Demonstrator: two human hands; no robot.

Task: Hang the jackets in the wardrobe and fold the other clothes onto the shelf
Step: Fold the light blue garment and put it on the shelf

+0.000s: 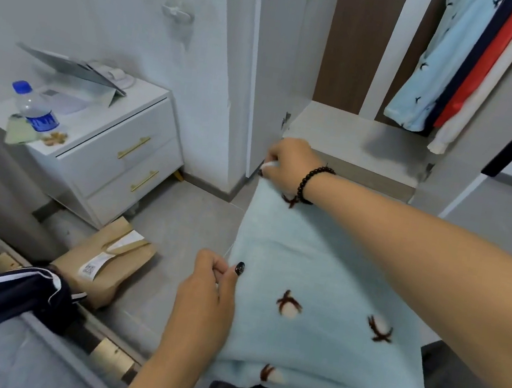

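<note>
A light blue fleece garment (315, 304) with small dark bird marks hangs in front of me, folded over. My left hand (206, 289) pinches its near left edge. My right hand (288, 164), with a bead bracelet on the wrist, grips the far top corner close to the wardrobe. The open wardrobe (361, 44) holds hanging clothes at upper right: a light blue patterned one (437, 61), a navy one, a red one and a white one. Below them lies a pale shelf (349, 131). A dark navy garment (3, 299) with white piping lies on the bed at lower left.
A white nightstand (115, 154) with gold handles stands at left, carrying a water bottle (34, 108) and a tablet. A brown paper bag (106, 265) lies on the grey floor beside the bed frame (107, 354). The wardrobe door (276, 65) stands open next to my right hand.
</note>
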